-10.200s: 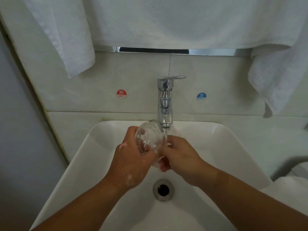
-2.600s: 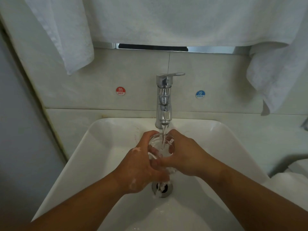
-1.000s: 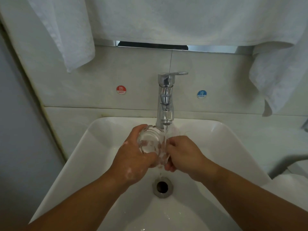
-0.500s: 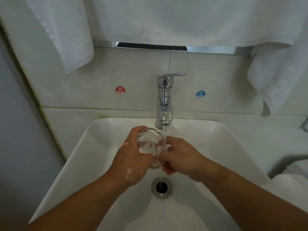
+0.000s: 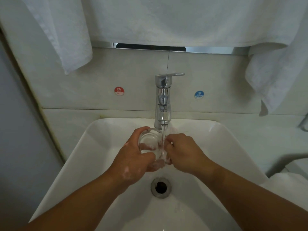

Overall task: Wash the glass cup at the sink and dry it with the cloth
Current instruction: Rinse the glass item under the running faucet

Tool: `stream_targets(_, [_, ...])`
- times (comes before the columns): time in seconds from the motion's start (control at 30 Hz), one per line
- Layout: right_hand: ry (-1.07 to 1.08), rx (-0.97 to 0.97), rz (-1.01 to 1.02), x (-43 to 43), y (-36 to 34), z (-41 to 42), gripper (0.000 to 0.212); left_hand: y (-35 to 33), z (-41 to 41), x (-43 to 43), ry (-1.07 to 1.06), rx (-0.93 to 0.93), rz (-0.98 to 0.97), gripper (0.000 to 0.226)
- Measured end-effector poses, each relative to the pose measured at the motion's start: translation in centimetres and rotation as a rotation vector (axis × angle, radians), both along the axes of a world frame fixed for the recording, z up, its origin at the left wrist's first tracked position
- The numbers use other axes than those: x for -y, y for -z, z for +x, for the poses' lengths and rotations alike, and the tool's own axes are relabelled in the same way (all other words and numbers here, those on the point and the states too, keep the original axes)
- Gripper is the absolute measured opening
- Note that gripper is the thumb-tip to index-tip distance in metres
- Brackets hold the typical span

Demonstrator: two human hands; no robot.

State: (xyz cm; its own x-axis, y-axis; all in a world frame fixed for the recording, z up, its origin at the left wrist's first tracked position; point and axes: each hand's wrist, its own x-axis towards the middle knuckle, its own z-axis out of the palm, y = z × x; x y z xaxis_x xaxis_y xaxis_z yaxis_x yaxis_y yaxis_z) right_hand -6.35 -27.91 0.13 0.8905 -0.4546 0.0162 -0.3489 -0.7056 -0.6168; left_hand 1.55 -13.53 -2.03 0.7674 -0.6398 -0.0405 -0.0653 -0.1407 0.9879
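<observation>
A white towel (image 5: 150, 19) hangs above the sink (image 5: 93, 147), and over it the left hand (image 5: 133, 162) curls around the cup (image 5: 150, 142), which is tilted under the tap (image 5: 162, 97), while the right hand (image 5: 185, 152) pinches its other side with bent fingers. The water (image 5: 163, 139) runs onto the glass. I judge the cup stiff, light, breakable and slippery from water and foam, so it is safer to hold around the wall with full fingers, not by the rim.

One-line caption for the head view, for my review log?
Left hand and right hand hold the glass cup under the running faucet over the sink.
</observation>
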Motion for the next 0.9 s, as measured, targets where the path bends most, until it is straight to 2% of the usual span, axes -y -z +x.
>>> stream_targets(0.07, [0.032,0.014,0.059,-0.1,0.2,0.1,0.032,0.0,-0.1,0.2,-0.045,-0.032,-0.041,0.078])
stream_targets(0.17, [-0.007,0.017,0.444,-0.5,0.0,-0.2,0.011,-0.1,0.0,0.1,-0.103,0.058,-0.033,0.075])
stream_targets(0.2, [-0.046,-0.005,0.435,-0.3,-0.2,-0.4,0.009,0.0,0.1,0.0,-0.086,0.087,-0.012,0.073])
stream_targets(0.27, [-0.075,-0.054,0.200,0.1,-0.1,-0.4,0.012,-0.2,0.3,-0.2,-0.010,0.111,0.044,0.069])
stream_targets(0.33, [-0.030,-0.033,0.025,0.3,0.1,-0.1,0.022,-0.2,0.3,-0.2,0.039,0.056,0.032,0.067])
stream_targets(0.4, [0.040,0.029,0.008,0.1,0.4,0.2,0.031,-0.2,0.0,-0.1,0.012,-0.034,-0.035,0.068])
stream_targets(0.47, [0.060,0.038,0.179,-0.1,0.5,0.1,0.027,-0.1,-0.3,0.1,-0.040,0.008,-0.046,0.073])
stream_targets(0.53, [-0.002,-0.016,0.376,-0.1,0.2,-0.2,0.013,0.1,-0.3,0.1,-0.052,0.081,0.003,0.077])
stream_targets(0.57, [-0.041,-0.046,0.396,0.1,0.1,-0.4,0.012,0.1,-0.2,0.1,-0.039,0.089,0.022,0.076])
stream_targets(0.6, [-0.057,-0.064,0.346,0.4,0.1,-0.4,0.014,0.2,0.0,0.1,-0.012,0.086,0.040,0.074])
stream_targets(0.67, [-0.044,-0.073,0.118,0.8,0.0,-0.3,0.016,0.2,0.1,0.1,0.047,0.058,0.068,0.071])
stream_targets(0.7, [-0.021,-0.062,0.019,0.7,0.0,-0.2,0.023,0.1,0.2,0.1,0.062,0.012,0.053,0.072])
stream_targets(0.77, [0.025,-0.032,-0.017,0.4,0.2,0.1,0.031,0.1,0.1,0.2,0.035,-0.085,-0.004,0.075])
stream_targets(0.9, [0.023,-0.002,0.513,-0.2,0.3,0.1,0.015,0.0,0.0,0.2,-0.093,0.070,0.046,0.076])
